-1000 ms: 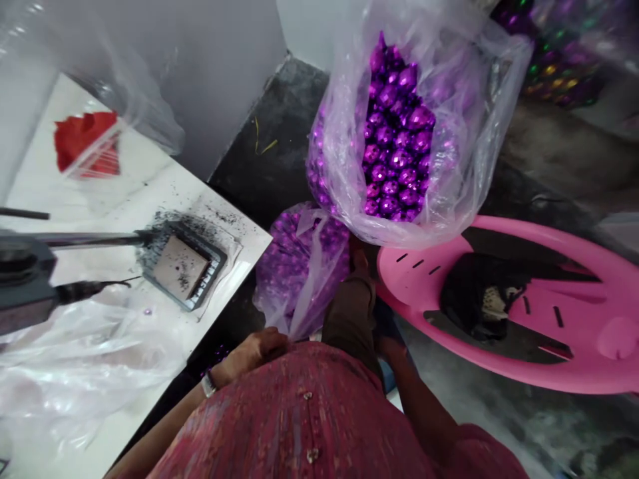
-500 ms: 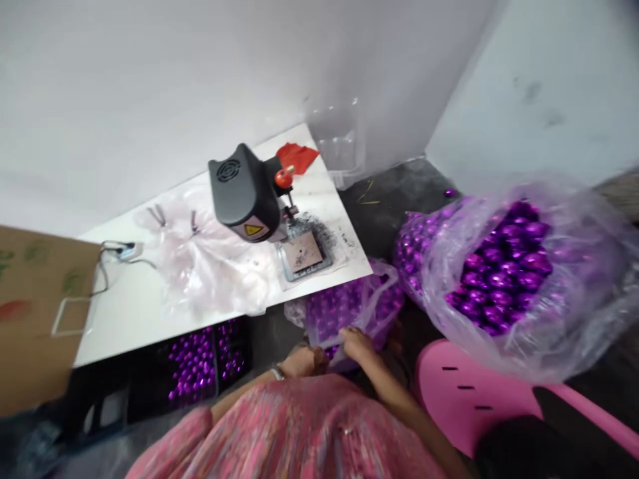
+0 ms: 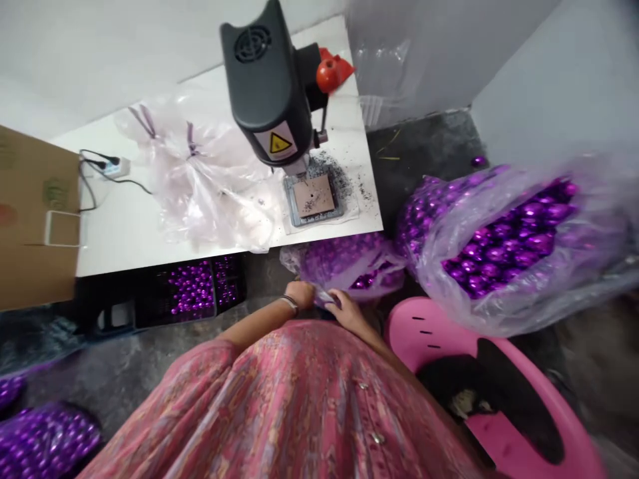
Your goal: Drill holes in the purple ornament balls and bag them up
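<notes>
Just below the front edge of the white table, a clear plastic bag (image 3: 329, 259) of shiny purple balls stands in front of my body. My left hand (image 3: 300, 295), with a bracelet on the wrist, is closed on the gathered rim of this bag. Close beside it, my right hand (image 3: 344, 309) pinches the same rim between thumb and fingers. A short stretch of plastic spans the small gap between the hands. Purple balls show through the bag's mouth to the right of my hands.
The white table (image 3: 124, 249) holds a black machine (image 3: 264, 80), plastic bags (image 3: 204, 186) and a power socket (image 3: 116, 167). A large open bag of purple balls (image 3: 504, 246) and a pink chair (image 3: 424, 326) stand right. A cardboard box (image 3: 37, 219) and black crates (image 3: 192, 289) are left.
The view has tilted down and come nearer the table. My hands have drawn closer together along the bag's rim, and the bag's mouth has shifted and folded.
</notes>
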A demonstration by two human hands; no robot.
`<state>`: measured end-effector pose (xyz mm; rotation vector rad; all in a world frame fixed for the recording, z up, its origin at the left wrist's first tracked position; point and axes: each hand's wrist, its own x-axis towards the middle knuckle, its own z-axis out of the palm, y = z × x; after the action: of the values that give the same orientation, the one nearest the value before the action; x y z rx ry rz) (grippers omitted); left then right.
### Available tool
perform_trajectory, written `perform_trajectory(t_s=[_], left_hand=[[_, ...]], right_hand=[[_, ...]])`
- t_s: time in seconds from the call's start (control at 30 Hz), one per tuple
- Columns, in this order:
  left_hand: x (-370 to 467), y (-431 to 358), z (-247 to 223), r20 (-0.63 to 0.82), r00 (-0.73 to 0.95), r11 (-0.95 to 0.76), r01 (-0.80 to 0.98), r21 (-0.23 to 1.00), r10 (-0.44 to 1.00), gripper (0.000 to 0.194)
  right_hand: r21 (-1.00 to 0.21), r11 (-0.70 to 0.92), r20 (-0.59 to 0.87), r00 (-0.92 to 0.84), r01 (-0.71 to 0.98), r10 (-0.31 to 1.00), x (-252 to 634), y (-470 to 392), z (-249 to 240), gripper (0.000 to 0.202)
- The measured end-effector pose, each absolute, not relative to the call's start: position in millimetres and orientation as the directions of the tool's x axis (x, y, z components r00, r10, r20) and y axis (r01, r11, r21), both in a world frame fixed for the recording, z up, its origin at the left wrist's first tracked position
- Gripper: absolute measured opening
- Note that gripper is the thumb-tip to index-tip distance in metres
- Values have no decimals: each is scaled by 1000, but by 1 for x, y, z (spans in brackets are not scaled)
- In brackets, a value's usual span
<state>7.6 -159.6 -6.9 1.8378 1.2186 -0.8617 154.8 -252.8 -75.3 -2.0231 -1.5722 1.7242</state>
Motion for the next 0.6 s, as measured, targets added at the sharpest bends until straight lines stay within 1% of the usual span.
perform_trajectory(t_s=[0.07,0.17,0.23,0.3,0.37,0.4,0.47,0.53,0.6], left_hand=[[-11,-149,5,-855,257,-277,951,140,451,31],[-35,-138,22,-826,248,-323,943,84,507,38],[-43,-138,31,-801,282,-374,924,79,528,35],[-42,-143,37,-778,387,-467,874,137,495,29],[-31,-149,41,-741,548,-576,772,270,388,23],[-23,-151,43,-706,633,-619,702,352,316,22],[-5,-151,46,-604,770,-663,564,492,206,21],[10,-146,50,-486,858,-669,462,582,170,22],[13,-138,56,-377,900,-635,425,645,219,23]], right_hand=[[-554,-490,-730,-110,673,674,158,-257,-79,58],[-382,-590,-799,67,711,598,169,-271,-91,68],[-285,-658,-809,193,697,555,176,-278,-100,71],[-249,-696,-785,280,674,552,180,-276,-105,73],[-271,-694,-749,307,667,587,184,-265,-106,75],[-308,-670,-730,284,675,622,187,-258,-105,75],[-429,-575,-690,158,697,707,194,-244,-99,74],[-560,-460,-645,-13,689,764,202,-236,-90,70],[-654,-389,-605,-140,649,783,208,-237,-78,63]])
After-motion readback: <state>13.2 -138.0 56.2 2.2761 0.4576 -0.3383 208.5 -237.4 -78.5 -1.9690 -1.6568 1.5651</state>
